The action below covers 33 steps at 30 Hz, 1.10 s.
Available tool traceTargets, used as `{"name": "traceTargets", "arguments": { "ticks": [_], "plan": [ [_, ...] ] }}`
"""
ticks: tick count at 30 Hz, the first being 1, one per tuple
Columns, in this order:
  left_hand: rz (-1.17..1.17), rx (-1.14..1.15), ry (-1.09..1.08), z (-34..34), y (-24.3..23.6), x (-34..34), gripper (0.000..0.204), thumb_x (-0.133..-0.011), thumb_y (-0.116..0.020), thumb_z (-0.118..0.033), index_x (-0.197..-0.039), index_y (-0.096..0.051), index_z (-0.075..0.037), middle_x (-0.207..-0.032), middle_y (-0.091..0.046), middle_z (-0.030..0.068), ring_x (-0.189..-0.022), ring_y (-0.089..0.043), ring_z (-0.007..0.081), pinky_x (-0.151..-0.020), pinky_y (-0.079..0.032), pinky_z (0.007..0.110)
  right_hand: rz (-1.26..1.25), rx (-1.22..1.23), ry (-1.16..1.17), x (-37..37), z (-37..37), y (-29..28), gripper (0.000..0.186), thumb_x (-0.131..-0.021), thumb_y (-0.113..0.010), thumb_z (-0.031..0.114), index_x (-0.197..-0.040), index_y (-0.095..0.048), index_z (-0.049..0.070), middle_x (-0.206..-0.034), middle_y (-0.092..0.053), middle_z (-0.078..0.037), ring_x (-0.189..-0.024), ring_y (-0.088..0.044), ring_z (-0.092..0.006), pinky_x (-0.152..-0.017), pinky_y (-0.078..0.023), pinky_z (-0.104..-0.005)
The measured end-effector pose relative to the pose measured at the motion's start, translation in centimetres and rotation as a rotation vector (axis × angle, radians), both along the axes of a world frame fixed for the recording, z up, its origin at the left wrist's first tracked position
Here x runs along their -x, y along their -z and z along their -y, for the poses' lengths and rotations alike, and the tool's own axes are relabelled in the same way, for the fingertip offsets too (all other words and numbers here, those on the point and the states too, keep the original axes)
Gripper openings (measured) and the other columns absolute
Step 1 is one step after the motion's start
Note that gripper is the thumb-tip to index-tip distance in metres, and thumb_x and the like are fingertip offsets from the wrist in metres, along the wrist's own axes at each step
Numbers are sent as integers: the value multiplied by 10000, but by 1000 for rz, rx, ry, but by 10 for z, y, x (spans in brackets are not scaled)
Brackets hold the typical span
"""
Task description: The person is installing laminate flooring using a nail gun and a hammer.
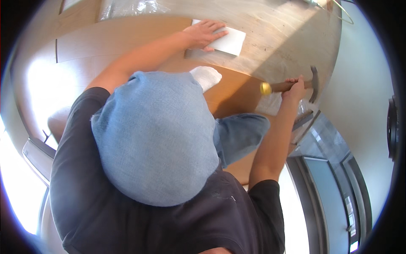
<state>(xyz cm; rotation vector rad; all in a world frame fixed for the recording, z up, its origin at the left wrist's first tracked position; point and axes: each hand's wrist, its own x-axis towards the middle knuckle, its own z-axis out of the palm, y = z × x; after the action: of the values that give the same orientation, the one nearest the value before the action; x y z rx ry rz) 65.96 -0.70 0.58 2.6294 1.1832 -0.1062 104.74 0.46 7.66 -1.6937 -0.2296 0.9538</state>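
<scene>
My left hand [206,34] lies with its fingers spread on a white rectangular block [234,43] at the top middle. The block rests near the edge of a smooth brown board. To the right, my right hand [294,89] grips a claw hammer [278,87] around its handle. The hammer is held sideways, its dark metal head [314,84] on the right and the yellow handle end on the left. It is apart from the block. My bent knee in blue jeans [156,135] and a white-socked foot [206,78] are between my arms.
Brown boards [239,86] meet a paler wooden surface [275,29]. Clear plastic sheeting [133,8] lies at the top left. A thin cable [344,12] curls at the top right. A pale wall [366,84] rises at the right, above a dark-framed panel [327,190].
</scene>
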Motion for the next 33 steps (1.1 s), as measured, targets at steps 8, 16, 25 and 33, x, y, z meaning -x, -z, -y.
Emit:
{"name": "traceTargets", "arguments": {
  "ticks": [8, 16, 25, 33],
  "plan": [
    [16, 15, 27, 0, 5, 5, 871, -854, -692, -489, -1546, -340, -93, -1572, -340, 164, -1450, -339, 319, -1201, -275, 444, 61, 477, -1017, 17, 34, 13, 224, -934, -688, 214, -876, -508, 96, -630, -512, -6, -476, -512, -134, -428, -465, -307],
    [18, -42, 21, 1, 6, 9, 887, -838, -709, -476, -1547, -327, -105, -1568, -337, 166, -1422, -371, 328, -1190, -301, 434, -29, 210, -61, 44, 15, 39, 233, -965, -646, 229, -911, -530, 35, -646, -513, -21, -505, -524, -133, -462, -478, -322],
    [3, 2, 32, 2, 0, 11, 876, -843, -704, -489, -1545, -340, -113, -1571, -333, 166, -1441, -345, 331, -1195, -287, 439, 233, 303, -846, -49, 5, -10, 256, -938, -691, 257, -969, -545, 48, -653, -521, -10, -496, -533, -123, -429, -481, -312],
    [-41, 23, 26, 2, -1, 10, 866, -859, -692, -489, -1549, -336, -105, -1583, -320, 178, -1464, -321, 326, -1200, -272, 443, 262, 226, -875, 69, 41, 32, 162, -940, -648, 189, -911, -554, 60, -662, -532, -35, -528, -552, -151, -476, -487, -326]
  ]
}}
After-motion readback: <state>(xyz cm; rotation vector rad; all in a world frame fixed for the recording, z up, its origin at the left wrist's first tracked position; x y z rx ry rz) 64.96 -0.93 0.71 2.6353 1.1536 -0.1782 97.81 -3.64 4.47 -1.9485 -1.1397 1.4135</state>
